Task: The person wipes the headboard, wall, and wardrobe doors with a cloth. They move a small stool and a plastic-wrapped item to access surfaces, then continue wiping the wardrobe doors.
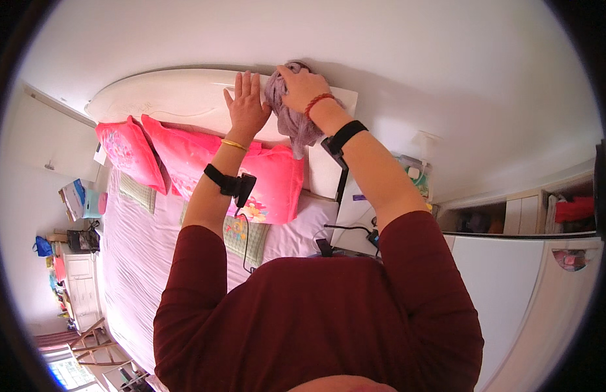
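My right hand [305, 88] grips a crumpled greyish-purple cloth [295, 122] at the top edge of the cream headboard [185, 95], near its right end. Part of the cloth hangs down over the headboard's face. Just left of it, my left hand [247, 108] lies against the headboard with its fingers apart and nothing in it. Its thumb side comes close to the cloth; whether they touch I cannot tell. Below my hands, bright pink pillows [278, 181] with floral patterns lean on the headboard. Each forearm wears a black strap with a small device.
A lilac bedsheet [136, 235] covers the bed, with green checked mats [249, 240] near the pillows. A bedside table [352, 215] holding cables and small items stands right of the bed. Open shelves [479, 215] with clothes are at far right, a white drawer chest [80, 274] at far left.
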{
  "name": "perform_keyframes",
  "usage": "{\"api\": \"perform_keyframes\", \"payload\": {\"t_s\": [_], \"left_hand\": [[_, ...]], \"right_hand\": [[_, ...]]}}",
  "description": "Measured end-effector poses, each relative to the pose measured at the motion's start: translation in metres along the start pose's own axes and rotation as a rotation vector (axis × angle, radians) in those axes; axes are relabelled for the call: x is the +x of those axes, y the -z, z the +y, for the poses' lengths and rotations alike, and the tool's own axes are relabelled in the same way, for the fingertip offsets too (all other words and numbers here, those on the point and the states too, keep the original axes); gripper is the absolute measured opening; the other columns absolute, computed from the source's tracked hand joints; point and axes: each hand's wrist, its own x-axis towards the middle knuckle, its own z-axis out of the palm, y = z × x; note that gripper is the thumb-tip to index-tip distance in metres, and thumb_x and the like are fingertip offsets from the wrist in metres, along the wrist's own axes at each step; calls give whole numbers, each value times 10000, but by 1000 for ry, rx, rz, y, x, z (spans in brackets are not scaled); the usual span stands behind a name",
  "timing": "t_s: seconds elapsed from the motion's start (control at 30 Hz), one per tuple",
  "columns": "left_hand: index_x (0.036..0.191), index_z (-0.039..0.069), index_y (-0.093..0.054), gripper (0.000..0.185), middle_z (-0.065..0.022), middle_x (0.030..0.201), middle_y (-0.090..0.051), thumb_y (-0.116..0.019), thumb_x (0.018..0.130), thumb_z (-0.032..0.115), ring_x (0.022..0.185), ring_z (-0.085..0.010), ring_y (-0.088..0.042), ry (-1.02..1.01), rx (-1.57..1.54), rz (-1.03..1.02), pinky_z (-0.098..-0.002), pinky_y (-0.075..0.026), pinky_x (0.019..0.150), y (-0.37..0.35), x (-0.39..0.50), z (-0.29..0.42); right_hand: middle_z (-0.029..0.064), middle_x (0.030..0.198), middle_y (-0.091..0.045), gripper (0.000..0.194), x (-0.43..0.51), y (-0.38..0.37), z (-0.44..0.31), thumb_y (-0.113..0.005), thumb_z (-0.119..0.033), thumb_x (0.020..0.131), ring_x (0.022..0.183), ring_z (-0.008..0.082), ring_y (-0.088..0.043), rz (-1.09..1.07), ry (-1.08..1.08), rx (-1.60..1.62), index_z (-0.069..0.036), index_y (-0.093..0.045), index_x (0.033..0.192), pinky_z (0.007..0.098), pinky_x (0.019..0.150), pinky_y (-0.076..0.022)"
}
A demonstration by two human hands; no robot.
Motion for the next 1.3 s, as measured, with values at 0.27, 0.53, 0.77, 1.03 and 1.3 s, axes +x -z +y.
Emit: {"api": "perform_keyframes", "payload": {"t_s": [0.27,0.53,0.77,1.03,1.3], "left_hand": [[1470,188,-331,769,-54,1536,-316,-636,764,211,1429,-265,-268,-49,12,24,-667,-276,1044,1,1,-11],[1445,167,-365,746,-69,1510,-350,-638,754,235,1428,-285,-266,-10,-10,101,-648,-292,1041,-19,1,-11],[1429,144,-385,730,-94,1517,-340,-620,744,242,1426,-297,-272,5,-44,123,-652,-274,1048,-22,1,-8],[1443,106,-378,742,-130,1505,-345,-602,738,173,1429,-335,-243,17,-200,91,-641,-210,1096,4,-4,18],[1456,-6,-299,838,-243,1499,-290,-587,670,19,1391,-415,-275,-192,-682,104,-449,-258,1150,5,-80,123]], "right_hand": [[169,1167,-619,534,-61,35,59,-638,-173,754,1069,384,-581,134,48,148,-200,-520,1274,469,929,-465],[171,1223,-589,547,-58,33,68,-692,-257,771,1049,386,-598,91,-24,77,-223,-521,1290,449,915,-485],[240,1208,-524,618,-101,-12,51,-756,-165,685,1140,457,-484,365,44,-20,-253,-565,1267,484,974,-414],[148,1327,-491,569,-132,-55,62,-634,-112,724,1262,434,-391,514,188,-148,-314,-585,1254,596,1001,-341],[162,1373,-467,391,-150,-71,72,-628,-167,769,1298,427,-372,439,171,-181,-257,-668,1148,582,1059,-307]]}}
